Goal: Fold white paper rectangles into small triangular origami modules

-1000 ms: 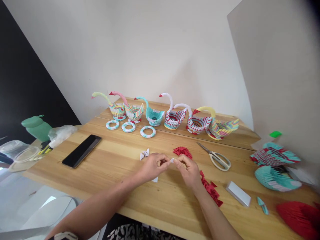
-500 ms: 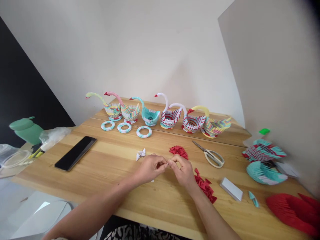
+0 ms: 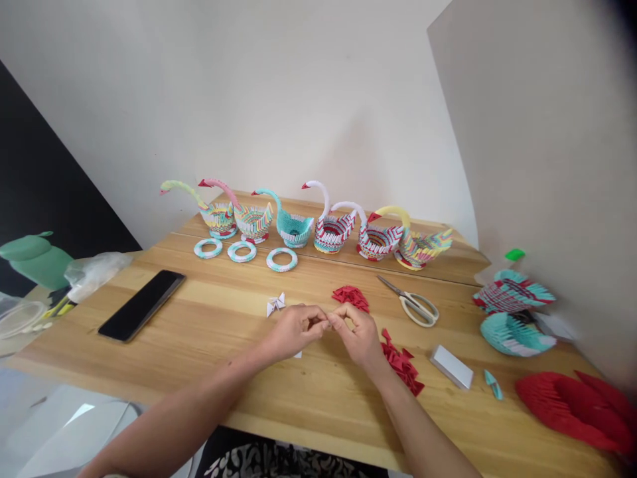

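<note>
My left hand (image 3: 300, 328) and my right hand (image 3: 357, 332) meet above the table's middle, fingertips pinched together. Whatever lies between the fingertips is too small and hidden to make out. Left of my left hand sit a few white folded paper pieces (image 3: 275, 304). A corner of white paper (image 3: 298, 355) peeks out below that hand. Just beyond my right hand lies a pile of red folded paper pieces (image 3: 351, 297). A second, looser red pile (image 3: 402, 365) is partly covered by my right wrist.
Several folded-paper swans (image 3: 294, 229) line the back, with three paper rings (image 3: 281, 259) before them. A phone (image 3: 142, 305) lies left. To the right are scissors (image 3: 413, 304), a small white box (image 3: 452, 367), turquoise paper bodies (image 3: 517, 334) and a red paper piece (image 3: 562, 405).
The view has shifted a little, so the table's things appear slightly further left. Both hands stay pinched together at nearly the same place.
</note>
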Demonstrator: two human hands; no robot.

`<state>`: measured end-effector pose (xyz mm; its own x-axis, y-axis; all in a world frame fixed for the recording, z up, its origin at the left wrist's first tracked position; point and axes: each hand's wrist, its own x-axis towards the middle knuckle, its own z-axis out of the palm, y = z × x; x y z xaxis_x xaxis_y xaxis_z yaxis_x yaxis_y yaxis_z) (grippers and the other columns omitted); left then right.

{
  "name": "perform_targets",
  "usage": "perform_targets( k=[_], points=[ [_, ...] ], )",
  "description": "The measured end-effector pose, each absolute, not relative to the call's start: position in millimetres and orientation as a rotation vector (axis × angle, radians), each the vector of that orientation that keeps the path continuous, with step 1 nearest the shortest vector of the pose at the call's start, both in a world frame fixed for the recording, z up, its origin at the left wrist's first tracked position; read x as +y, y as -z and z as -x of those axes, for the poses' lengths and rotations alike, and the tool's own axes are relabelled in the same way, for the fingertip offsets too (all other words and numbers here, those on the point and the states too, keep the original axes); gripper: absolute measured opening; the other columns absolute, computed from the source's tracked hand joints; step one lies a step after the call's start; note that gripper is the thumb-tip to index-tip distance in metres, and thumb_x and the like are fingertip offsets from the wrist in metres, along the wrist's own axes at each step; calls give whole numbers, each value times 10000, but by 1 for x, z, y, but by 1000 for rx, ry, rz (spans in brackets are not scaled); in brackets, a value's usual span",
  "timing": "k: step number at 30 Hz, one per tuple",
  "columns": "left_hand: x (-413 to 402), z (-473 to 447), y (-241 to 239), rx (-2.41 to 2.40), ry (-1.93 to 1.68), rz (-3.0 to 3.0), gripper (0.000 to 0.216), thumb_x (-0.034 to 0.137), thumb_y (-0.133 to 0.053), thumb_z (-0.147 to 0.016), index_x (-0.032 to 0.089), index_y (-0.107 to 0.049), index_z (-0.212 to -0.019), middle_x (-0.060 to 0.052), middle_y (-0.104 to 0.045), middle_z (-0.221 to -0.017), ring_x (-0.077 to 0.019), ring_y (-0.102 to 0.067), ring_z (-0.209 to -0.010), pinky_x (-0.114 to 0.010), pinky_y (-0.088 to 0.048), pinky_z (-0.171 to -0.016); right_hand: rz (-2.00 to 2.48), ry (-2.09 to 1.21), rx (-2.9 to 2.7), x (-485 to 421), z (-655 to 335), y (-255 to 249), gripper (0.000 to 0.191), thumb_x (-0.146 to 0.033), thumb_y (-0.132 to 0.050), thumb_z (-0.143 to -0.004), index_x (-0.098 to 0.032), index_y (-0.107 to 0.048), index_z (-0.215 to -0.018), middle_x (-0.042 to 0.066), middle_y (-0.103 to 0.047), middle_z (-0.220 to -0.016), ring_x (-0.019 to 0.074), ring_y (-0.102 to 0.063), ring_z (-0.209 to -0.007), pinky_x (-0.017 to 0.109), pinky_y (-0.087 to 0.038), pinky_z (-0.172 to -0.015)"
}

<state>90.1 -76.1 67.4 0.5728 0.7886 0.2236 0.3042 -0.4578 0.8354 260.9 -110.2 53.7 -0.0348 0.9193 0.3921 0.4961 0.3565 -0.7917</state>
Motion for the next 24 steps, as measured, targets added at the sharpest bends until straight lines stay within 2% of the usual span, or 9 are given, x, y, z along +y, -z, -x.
perform_targets(
  k=[3,7,12,16,24],
  points=[
    [-74,-90,-67,835,-837,-1909,184,253,-518,-826,157,-640,-725,-8,-665,-718,-129,-572,-672,-216,-415,-642,1212,-742,-1596,-109,-262,-54,318,-401,-473,-919,-191,-593,-713,12,-592,-654,151,-559,-642,260,-430,-634],
    [-71,-89,-67,915,-937,-1843,233,280,-521,-827,153,-605,-651,4,-626,-641,-116,-540,-620,-212,-405,-610,1114,-864,-1493,-106,-265,-53,386,-470,-379,-946,-186,-638,-902,35,-616,-722,172,-580,-702,289,-456,-692],
    [-70,-88,-65,884,-945,-1798,235,272,-520,-834,147,-581,-644,9,-588,-628,-111,-523,-622,-218,-410,-621,1254,-827,-1490,-107,-264,-54,267,-416,-531,-881,-192,-591,-750,4,-577,-676,142,-531,-634,245,-421,-606],
    [-71,-88,-64,786,-905,-1741,288,326,-497,-868,144,-583,-662,1,-592,-640,-114,-539,-636,-228,-431,-644,1291,-743,-1543,-110,-261,-57,254,-390,-520,-886,-195,-570,-731,-7,-555,-651,135,-508,-607,239,-392,-568],
    [-70,-89,-65,836,-926,-1733,216,309,-539,-848,148,-610,-722,-14,-658,-695,-126,-594,-676,-241,-476,-685,1288,-748,-1542,-109,-259,-55,246,-385,-521,-883,-194,-577,-738,4,-589,-681,142,-544,-632,246,-422,-602]
  ],
)
